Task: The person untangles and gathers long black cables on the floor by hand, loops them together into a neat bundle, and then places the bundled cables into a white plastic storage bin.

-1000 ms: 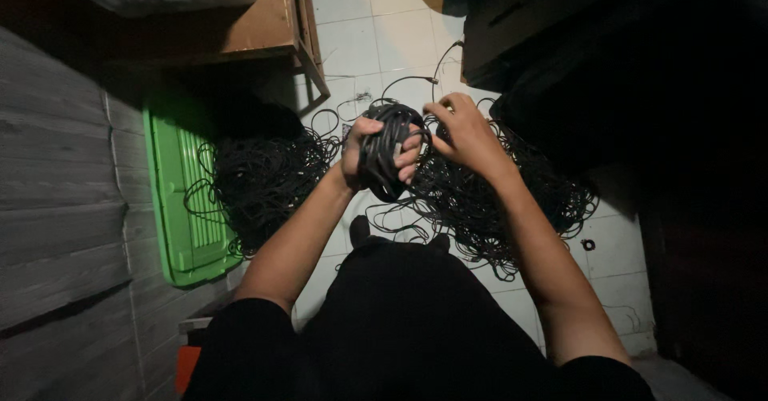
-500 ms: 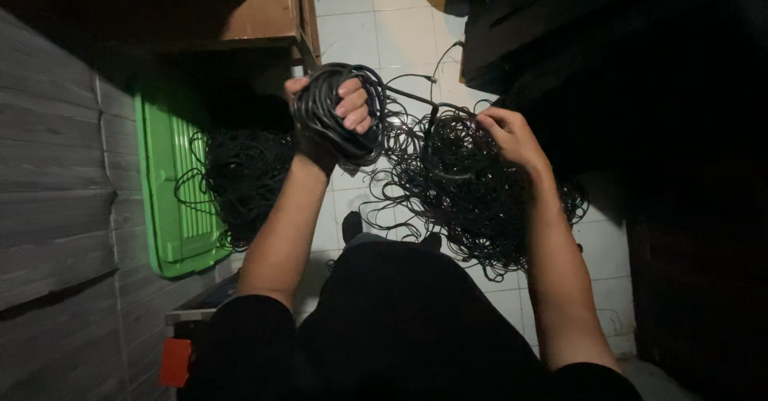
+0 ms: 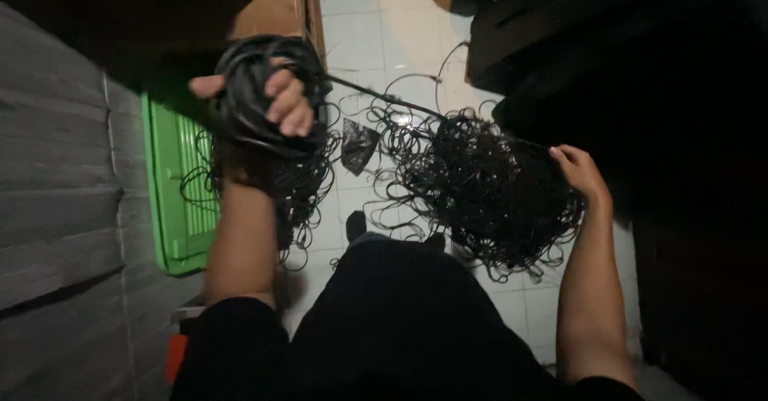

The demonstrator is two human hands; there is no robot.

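My left hand [image 3: 276, 97] is raised at the upper left and grips a thick coil of black cord [image 3: 254, 89] wound around it. One taut strand [image 3: 384, 97] runs from the coil to the right, toward a large tangled heap of black cord [image 3: 488, 189] on the tiled floor. At the right edge of that heap my right hand [image 3: 578, 169] pinches the far end of the taut strand between its fingertips. A second, smaller tangle of cord [image 3: 300, 181] lies below my left hand.
A green plastic tray [image 3: 172, 201] lies on the floor at the left, beside a grey wall. A wooden cabinet [image 3: 276, 5] stands at the top. Dark furniture [image 3: 608, 41] fills the right side. A small black scrap [image 3: 358, 145] lies between the tangles.
My left hand has carried the coil up and to the left. My right hand has moved right and down, away from the coil, so the strand between them is stretched out.
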